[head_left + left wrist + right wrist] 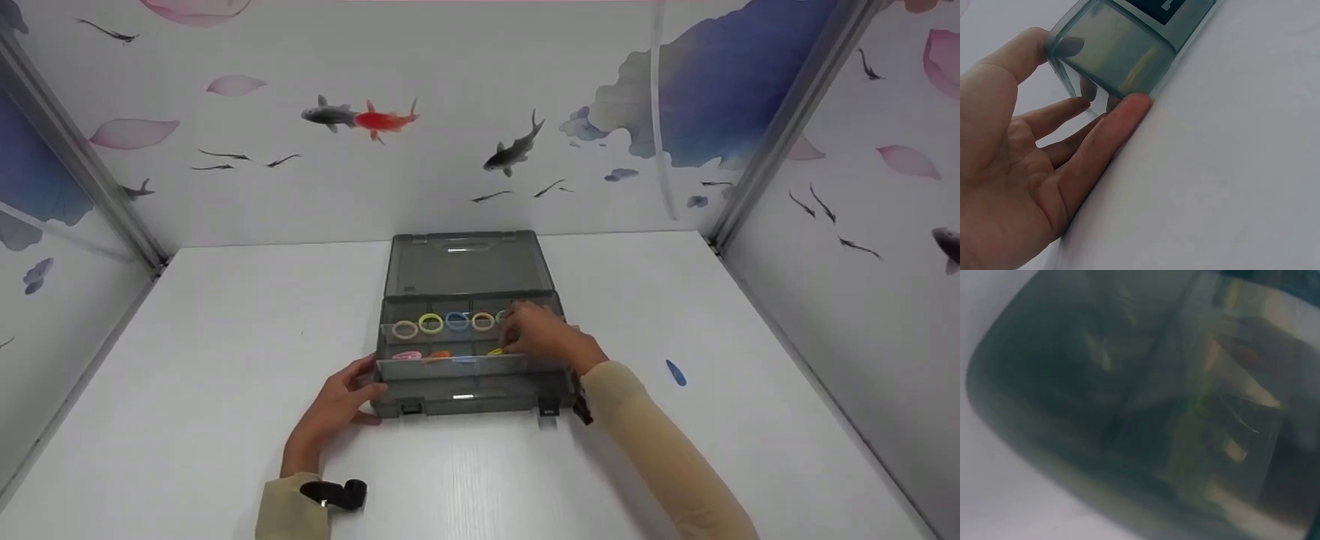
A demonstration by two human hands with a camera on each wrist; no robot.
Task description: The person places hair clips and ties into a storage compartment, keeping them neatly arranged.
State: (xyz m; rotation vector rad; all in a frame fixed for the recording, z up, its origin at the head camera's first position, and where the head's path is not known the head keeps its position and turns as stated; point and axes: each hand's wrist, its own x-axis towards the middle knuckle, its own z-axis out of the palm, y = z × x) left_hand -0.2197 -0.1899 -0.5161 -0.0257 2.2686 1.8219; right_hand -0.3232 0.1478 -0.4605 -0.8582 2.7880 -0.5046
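A grey translucent organizer box stands open on the table, with its lid laid back toward the wall. My left hand grips the box's front left corner; the left wrist view shows its fingers spread around that corner. Over the clear inner tray, my right hand reaches in, fingertips at a yellow hair clip that it appears to pinch. Several hair ties, among them a blue one, sit in the back row. A pink hair clip and an orange clip lie in the front row.
To the right of the box a blue hair clip lies on the white table. Printed panels enclose the table at the back and both sides. The right wrist view is blurred, filled mostly by the box's grey wall.
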